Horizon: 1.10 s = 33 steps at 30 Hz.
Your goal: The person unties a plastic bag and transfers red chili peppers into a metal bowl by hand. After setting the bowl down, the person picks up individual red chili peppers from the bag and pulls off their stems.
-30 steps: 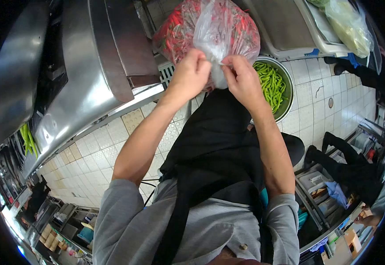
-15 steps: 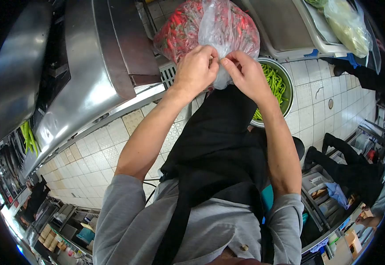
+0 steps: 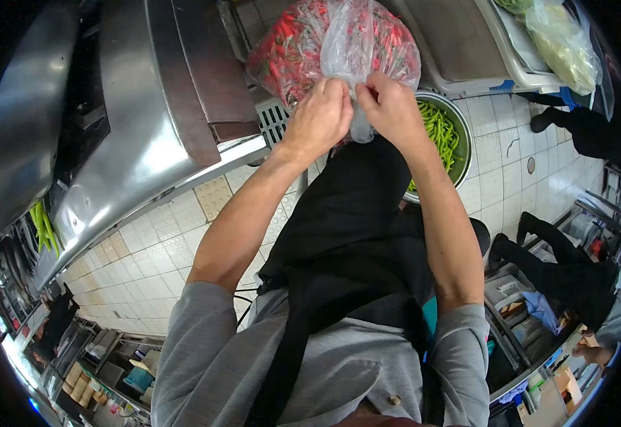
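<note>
Head view, looking down past the chest.

**Hands.** Left hand (image 3: 321, 114) and right hand (image 3: 389, 107) are together, knuckles nearly touching. Both are pinched shut on the gathered neck (image 3: 357, 67) of a clear plastic bag (image 3: 293, 46) full of red chillies (image 3: 396, 50). The fingertips curl into the plastic, and I cannot tell which fingers do the gripping.

**Bag.** It lies straight ahead of the hands, away from the body, and bulges to both sides beyond the knuckles.
- The long axis of the neck runs from the bulk of the bag back toward the body and passes between the two hands.
- A loose tail of plastic (image 3: 360, 132) hangs on the near side, over the black apron (image 3: 353, 235).
- Neither hand is nearer. The left holds the left side of the neck and the right holds the right side.
- What the bag rests on is hidden by the hands.

**Surroundings.**
- The steel desk (image 3: 132, 128) stands to the left, its near edge just beside the bag.
- A white grille (image 3: 271, 121) shows between that edge and the bag.
- A metal bowl (image 3: 467, 142) of green chillies (image 3: 435, 128) sits on the tiled floor (image 3: 168, 242), to the right and just behind the right hand.
- A second bag (image 3: 563, 43), pale green inside, lies on a white tray (image 3: 510, 60) at the far right, well apart.
- Another person's dark trouser leg (image 3: 588, 132) crosses the floor beyond the bowl.
</note>
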Each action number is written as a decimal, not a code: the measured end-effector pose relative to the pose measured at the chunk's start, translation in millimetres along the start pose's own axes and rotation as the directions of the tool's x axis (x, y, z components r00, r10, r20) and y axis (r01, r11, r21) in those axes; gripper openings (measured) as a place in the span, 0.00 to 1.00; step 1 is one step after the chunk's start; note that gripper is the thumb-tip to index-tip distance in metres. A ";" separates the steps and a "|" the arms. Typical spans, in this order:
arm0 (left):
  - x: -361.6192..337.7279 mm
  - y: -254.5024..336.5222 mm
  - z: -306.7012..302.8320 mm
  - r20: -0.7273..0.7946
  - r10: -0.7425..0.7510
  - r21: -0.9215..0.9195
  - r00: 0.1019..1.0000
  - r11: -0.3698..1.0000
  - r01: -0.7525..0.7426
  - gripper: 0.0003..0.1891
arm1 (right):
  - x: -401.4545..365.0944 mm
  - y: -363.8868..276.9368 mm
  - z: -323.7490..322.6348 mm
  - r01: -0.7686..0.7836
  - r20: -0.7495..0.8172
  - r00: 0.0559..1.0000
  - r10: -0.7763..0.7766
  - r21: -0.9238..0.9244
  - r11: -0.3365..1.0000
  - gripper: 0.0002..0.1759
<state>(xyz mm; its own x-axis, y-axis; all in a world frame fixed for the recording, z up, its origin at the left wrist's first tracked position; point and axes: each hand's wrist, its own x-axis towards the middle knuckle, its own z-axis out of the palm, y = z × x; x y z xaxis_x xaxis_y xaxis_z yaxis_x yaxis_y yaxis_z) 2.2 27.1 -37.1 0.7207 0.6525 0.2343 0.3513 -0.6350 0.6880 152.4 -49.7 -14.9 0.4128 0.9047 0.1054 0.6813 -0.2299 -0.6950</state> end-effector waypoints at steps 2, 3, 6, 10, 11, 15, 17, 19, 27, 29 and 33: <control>-1.7 -1.6 -3.3 0.014 0.043 0.022 0.999 0.999 -0.043 0.09 | -2.9 -2.5 0.9 -0.006 -0.007 1.000 0.006 0.004 1.000 0.13; -3.1 -2.6 -5.9 0.011 0.040 0.025 0.999 0.999 -0.040 0.09 | -4.5 -2.8 3.1 -0.020 -0.024 1.000 0.021 0.014 1.000 0.13; -7.4 -5.2 -5.6 -0.025 0.035 0.020 0.999 0.999 -0.034 0.08 | -9.6 -6.3 9.4 -0.073 -0.052 0.996 0.077 0.081 0.994 0.12; -11.7 -2.6 -1.5 0.009 -0.398 -0.452 0.917 0.817 0.359 0.09 | -8.1 -18.3 14.2 -0.085 -0.109 0.988 0.109 0.211 0.974 0.12; -11.8 2.1 -3.8 0.229 -0.583 -0.687 0.779 0.470 0.554 0.11 | -8.6 -17.1 13.1 -0.087 -0.108 0.988 0.112 0.210 0.974 0.12; -8.7 3.9 -18.4 0.141 -0.485 -0.754 0.863 0.512 0.411 0.08 | -9.3 -15.0 3.4 -0.092 -0.052 0.993 0.110 0.270 0.958 0.11; 0.1 2.1 -27.7 0.153 -0.372 -0.577 0.915 0.718 0.389 0.08 | -10.1 -17.2 0.2 -0.130 0.000 0.991 0.136 0.294 0.947 0.12; 15.1 3.4 -41.5 0.238 -0.356 -0.431 0.904 0.795 0.427 0.08 | -10.5 -19.6 -0.1 -0.059 -0.026 0.997 0.070 0.291 0.955 0.11; 26.2 5.5 -22.8 0.312 -0.283 0.093 0.907 0.959 0.267 0.12 | -14.9 -12.0 4.7 0.036 -0.043 0.999 -0.026 0.241 0.970 0.09; 10.9 9.6 -23.2 0.263 -0.255 0.025 0.931 0.966 0.257 0.12 | -15.1 -12.9 3.4 0.028 -0.061 0.998 -0.014 0.240 0.970 0.09; -6.4 9.3 -26.6 0.130 -0.085 -0.066 0.988 0.993 0.094 0.09 | -17.1 -13.0 3.9 -0.057 -0.079 0.994 0.082 0.275 0.960 0.11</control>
<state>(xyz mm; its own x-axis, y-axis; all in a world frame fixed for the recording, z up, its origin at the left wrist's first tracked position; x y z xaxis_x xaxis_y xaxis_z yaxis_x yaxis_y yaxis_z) -15.0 28.0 -14.0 0.7597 0.6448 0.0841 0.3770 -0.5421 0.7510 134.1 -60.7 -10.4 0.5134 0.8519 0.1037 0.4641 -0.1740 -0.8685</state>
